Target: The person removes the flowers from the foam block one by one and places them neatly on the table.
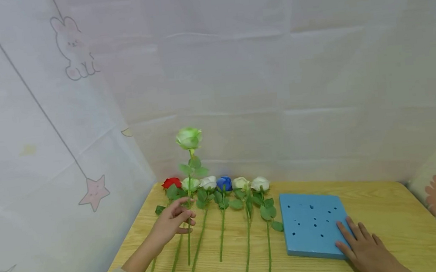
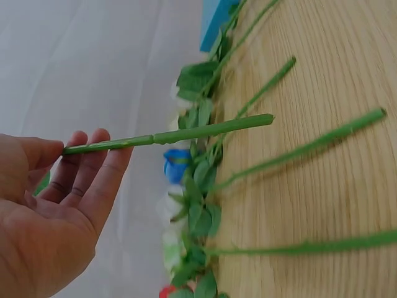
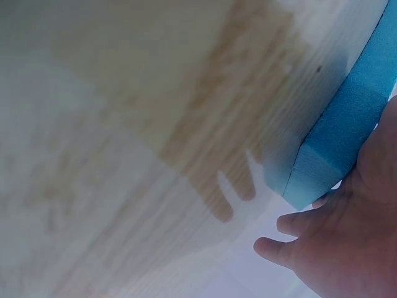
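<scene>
A light green artificial rose (image 1: 189,138) stands upright above the table, its stem (image 2: 186,133) pinched between the thumb and fingers of my left hand (image 1: 173,221). The lower stem end hangs free in the left wrist view. My right hand (image 1: 368,248) lies with spread fingers on the right edge of a blue foam block (image 1: 307,245) dotted with small holes. In the right wrist view the palm (image 3: 360,242) is beside the block's side wall (image 3: 347,118).
Several roses lie in a row on the wooden table (image 1: 375,208): a red one (image 1: 171,183), another green one (image 1: 190,183), a white one (image 1: 208,182), a blue one (image 1: 224,183), a cream one (image 1: 240,183) and a second white one (image 1: 260,183). A pale cloth wall (image 1: 237,86) stands behind.
</scene>
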A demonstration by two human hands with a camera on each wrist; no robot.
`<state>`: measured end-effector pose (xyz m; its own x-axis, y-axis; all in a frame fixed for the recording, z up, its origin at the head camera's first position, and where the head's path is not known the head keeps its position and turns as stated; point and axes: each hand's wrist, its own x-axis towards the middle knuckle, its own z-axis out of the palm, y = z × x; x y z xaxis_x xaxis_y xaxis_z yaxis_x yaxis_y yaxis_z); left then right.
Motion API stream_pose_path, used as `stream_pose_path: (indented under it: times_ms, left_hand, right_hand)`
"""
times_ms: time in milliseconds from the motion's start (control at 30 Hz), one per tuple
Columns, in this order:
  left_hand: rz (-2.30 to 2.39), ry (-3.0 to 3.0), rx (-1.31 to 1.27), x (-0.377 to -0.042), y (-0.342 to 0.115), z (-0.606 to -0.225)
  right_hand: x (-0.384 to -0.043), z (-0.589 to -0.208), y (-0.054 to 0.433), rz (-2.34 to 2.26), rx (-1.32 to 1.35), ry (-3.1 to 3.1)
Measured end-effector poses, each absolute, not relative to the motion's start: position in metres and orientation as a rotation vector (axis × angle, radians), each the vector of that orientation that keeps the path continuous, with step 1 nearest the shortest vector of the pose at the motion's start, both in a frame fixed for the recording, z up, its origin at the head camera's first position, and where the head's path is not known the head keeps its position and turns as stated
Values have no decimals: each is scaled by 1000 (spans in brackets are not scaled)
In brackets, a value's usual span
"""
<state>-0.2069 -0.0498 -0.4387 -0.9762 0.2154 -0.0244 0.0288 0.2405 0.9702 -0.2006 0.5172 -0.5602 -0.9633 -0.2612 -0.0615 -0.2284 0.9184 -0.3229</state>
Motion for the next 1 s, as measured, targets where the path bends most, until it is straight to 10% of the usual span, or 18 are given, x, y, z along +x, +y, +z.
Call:
stream_pose_path:
  times_ms: [1000]
  left_hand:
    - [1700,2468,-11,-188,-166,-448]
  right_hand:
    - [-207,-557,516,-410,-312,2931]
